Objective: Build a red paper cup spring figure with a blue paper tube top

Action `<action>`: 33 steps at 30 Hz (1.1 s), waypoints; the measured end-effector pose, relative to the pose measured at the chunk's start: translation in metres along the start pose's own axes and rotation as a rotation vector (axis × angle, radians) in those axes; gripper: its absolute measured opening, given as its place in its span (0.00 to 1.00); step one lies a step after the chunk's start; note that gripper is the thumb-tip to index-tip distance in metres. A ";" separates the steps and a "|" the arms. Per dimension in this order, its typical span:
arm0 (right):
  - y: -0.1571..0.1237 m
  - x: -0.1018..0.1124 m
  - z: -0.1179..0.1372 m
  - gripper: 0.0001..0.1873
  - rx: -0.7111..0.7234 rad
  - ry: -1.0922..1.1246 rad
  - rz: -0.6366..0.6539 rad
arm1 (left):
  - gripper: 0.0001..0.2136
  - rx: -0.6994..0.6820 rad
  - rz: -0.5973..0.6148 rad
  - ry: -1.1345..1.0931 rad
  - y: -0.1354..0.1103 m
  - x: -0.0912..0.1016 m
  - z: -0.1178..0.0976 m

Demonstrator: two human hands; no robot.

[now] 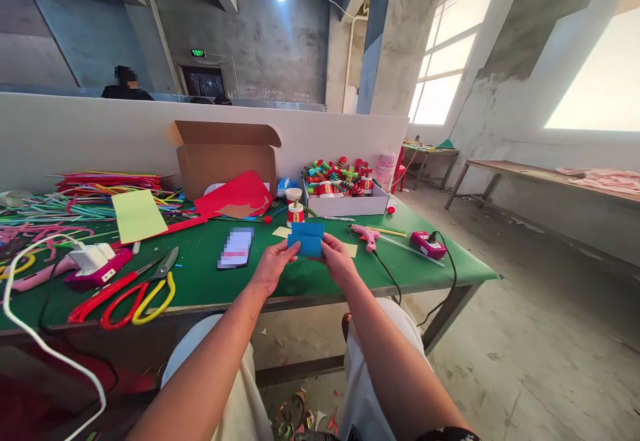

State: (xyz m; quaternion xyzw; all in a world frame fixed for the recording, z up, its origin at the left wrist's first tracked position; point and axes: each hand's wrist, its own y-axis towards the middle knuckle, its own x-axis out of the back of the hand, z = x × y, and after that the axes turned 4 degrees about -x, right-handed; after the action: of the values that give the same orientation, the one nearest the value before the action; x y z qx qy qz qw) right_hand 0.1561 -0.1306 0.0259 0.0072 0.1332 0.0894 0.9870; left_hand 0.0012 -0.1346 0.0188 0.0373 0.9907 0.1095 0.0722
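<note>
One piece of blue paper (309, 247) is over the bench (197, 286) in the head view, pinched at opposite ends by fingers (293, 250) of left hand (271, 266) and right hand (342, 262). Folding seems in hand; the next move likely calls for aligned edges.

A small, bright blue piece of paper (306, 246), plain and roughly rectangular, spans the space between left fingers (292, 250) and right fingers (328, 247), pinched at opposite sides above the green tabletop (299, 285). What looks like a fold crosses it from side to side, parting a darker upper panel from a lighter lower one.
</note>
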 end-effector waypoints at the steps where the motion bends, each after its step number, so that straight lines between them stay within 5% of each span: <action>1: -0.001 -0.001 0.000 0.21 0.015 -0.023 0.007 | 0.23 0.034 0.008 -0.015 0.000 0.000 0.000; 11: 0.004 0.005 0.000 0.15 0.177 -0.191 -0.014 | 0.15 0.200 -0.128 -0.270 0.000 0.000 -0.002; 20: -0.009 0.010 0.013 0.21 0.419 -0.571 0.107 | 0.05 0.285 -0.177 -0.340 0.004 0.003 -0.001; 25: -0.011 0.011 0.011 0.26 0.463 -0.662 0.139 | 0.15 0.367 -0.108 -0.388 0.005 0.006 -0.003; 29: -0.011 0.009 0.008 0.27 0.510 -0.711 0.157 | 0.15 0.297 0.000 -0.321 0.002 0.008 -0.002; 33: -0.003 0.012 0.001 0.22 0.541 -0.612 0.026 | 0.15 0.278 -0.075 -0.338 0.006 0.013 0.004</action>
State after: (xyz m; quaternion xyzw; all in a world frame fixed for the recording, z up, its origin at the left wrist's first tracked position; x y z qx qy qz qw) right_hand 0.1681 -0.1314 0.0237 0.2945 -0.1479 0.0572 0.9424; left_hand -0.0105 -0.1269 0.0148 0.0277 0.9708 -0.0386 0.2352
